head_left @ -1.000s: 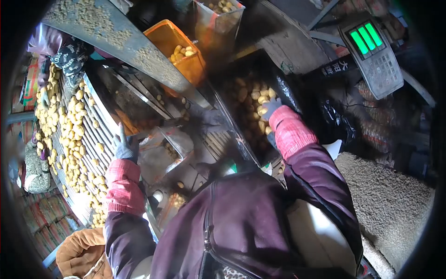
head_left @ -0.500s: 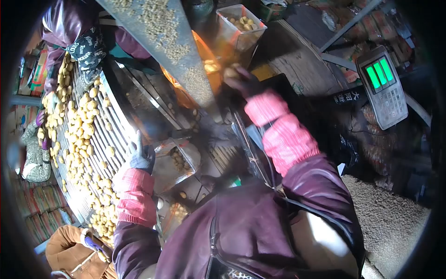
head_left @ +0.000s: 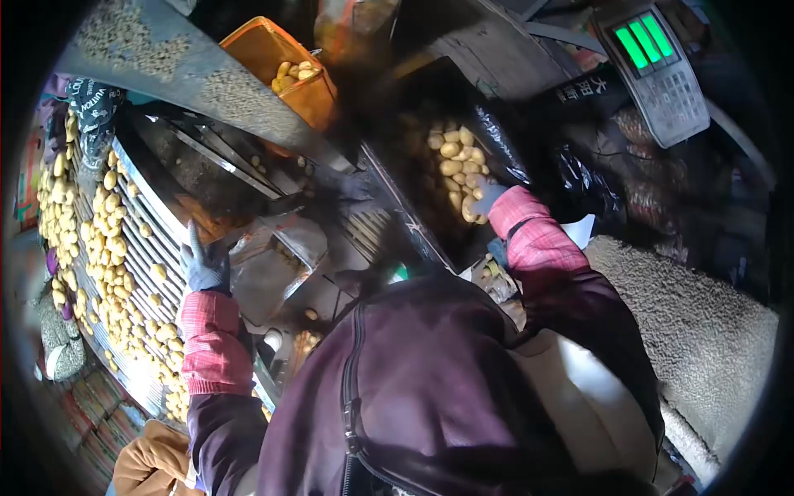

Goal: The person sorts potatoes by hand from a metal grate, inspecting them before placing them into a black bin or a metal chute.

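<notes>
In the lower middle of the frame, the purple jacket [head_left: 422,372] is filling the near view, with both arms reaching out from it. Left of centre, the gloved left hand [head_left: 207,269] is resting released at the edge of the slatted rack [head_left: 142,248], its fingers extended and not visibly grasping anything. Right of centre, the gloved right hand [head_left: 490,198] is touching the yellow potatoes [head_left: 451,168] inside the dark box [head_left: 405,212]; whether its fingers are closing around one, I cannot tell, since the fingertips are partly hidden. Working among these well probably means keeping the fingers low and curved, supporting each potato from beneath, and avoiding squeezing or dropping it, while the left hand is steadying lightly without pressing on the slats. Loose potatoes [head_left: 107,240] are lying along the rack at left. Farther off, an orange crate [head_left: 322,99] is holding more at upper centre-left, another person's patterned sleeve [head_left: 93,112] is showing at upper left, and a scale [head_left: 674,95] is glowing green at upper right.
</notes>
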The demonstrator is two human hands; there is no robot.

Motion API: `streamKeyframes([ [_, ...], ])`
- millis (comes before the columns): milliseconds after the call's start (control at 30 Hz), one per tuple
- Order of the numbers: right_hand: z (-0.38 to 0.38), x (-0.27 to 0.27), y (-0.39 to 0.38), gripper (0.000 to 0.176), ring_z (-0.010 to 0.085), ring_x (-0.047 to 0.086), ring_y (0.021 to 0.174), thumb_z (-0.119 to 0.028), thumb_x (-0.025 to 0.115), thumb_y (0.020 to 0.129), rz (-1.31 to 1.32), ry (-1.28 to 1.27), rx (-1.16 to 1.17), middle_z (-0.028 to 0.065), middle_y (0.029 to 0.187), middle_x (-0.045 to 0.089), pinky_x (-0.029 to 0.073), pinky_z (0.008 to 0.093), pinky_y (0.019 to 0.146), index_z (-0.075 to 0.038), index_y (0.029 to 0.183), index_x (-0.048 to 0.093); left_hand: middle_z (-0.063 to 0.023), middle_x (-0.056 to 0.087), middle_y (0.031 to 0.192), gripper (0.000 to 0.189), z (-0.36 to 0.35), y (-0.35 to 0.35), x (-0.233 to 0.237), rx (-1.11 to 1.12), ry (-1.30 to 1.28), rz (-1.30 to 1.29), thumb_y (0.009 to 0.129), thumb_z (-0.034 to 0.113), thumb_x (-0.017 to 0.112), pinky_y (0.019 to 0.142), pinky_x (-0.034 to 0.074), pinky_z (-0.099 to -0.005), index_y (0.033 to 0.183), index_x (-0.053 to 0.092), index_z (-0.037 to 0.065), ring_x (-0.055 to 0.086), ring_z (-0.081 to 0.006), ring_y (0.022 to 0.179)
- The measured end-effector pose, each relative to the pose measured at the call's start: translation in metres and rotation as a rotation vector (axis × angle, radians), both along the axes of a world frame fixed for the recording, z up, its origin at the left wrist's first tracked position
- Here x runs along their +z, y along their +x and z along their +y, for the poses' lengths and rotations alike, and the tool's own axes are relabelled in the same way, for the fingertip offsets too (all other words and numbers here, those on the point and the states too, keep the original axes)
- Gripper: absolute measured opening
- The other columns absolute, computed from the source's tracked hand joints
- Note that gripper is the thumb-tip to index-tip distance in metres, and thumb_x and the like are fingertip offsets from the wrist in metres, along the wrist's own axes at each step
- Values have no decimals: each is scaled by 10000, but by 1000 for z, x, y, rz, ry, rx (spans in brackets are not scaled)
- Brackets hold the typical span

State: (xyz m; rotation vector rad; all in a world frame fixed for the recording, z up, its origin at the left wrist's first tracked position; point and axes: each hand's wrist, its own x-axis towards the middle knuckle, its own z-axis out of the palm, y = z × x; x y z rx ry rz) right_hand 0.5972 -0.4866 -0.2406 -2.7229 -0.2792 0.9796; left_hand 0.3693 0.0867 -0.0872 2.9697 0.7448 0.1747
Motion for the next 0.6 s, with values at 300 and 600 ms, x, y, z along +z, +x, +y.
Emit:
streamKeyframes([
  [300, 99, 38, -36, 661, 485, 482, 1263, -191, 466, 901, 100, -309, 202, 319, 1455, 367, 382, 548, 1065, -161, 1527, 257, -312, 486, 1261, 793, 5, -3, -8, -3, 43, -16, 858, 259, 685, 965, 428, -542, 1537, 278, 219, 504, -490, 1147],
  [600, 134, -4, 19, 576, 336, 595, 1094, -133, 677, 749, 112, 241, -289, 229, 1161, 614, 462, 415, 938, -1, 1287, 518, -329, 412, 1383, 802, 2, 4, 1, 91, -155, 42, 864, 245, 681, 1043, 410, -507, 1542, 251, 240, 422, -505, 1290],
])
